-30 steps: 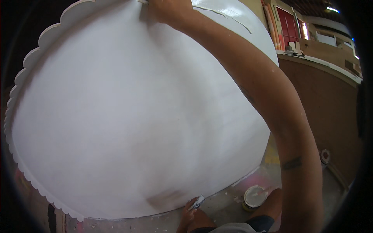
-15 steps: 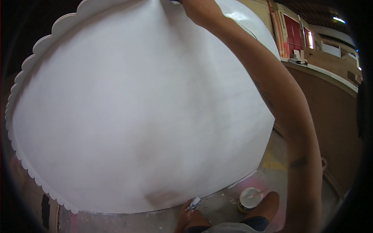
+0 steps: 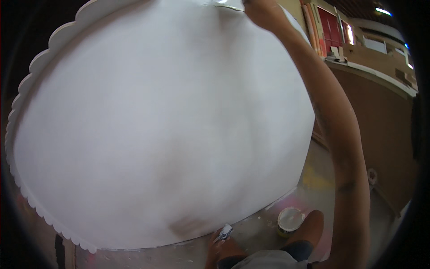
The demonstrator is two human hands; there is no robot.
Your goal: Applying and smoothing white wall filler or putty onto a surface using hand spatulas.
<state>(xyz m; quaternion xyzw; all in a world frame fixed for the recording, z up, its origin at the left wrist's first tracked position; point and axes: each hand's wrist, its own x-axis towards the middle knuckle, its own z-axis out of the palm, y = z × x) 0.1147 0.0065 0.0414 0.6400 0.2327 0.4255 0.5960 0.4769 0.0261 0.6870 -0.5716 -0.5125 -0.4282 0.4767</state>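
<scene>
A large white panel (image 3: 134, 116) with a scalloped rim (image 3: 40, 60) along its left side fills most of the view. At the top, my right hand (image 3: 265, 14) reaches over it, fingers curled and partly cut off by the frame edge; what they hold is hidden. Beside that hand lies a glossy, wet-looking patch (image 3: 230, 4) with a curved edge. Low in the middle, my left hand (image 3: 215, 238) is closed around a small crumpled white-and-blue thing (image 3: 225, 232), close to the panel's lower edge.
An open bucket of white paint (image 3: 291, 219) stands on the floor beside my right knee (image 3: 313, 222). To the right are a brown board wall (image 3: 380, 121) with a pale ledge, a roll of tape (image 3: 372, 176), and upright orange-pink tubes (image 3: 313, 29) farther back.
My right hand has moved to the right along the top of the panel. The view has shifted slightly. My left hand still holds the crumpled thing near the lower edge.
</scene>
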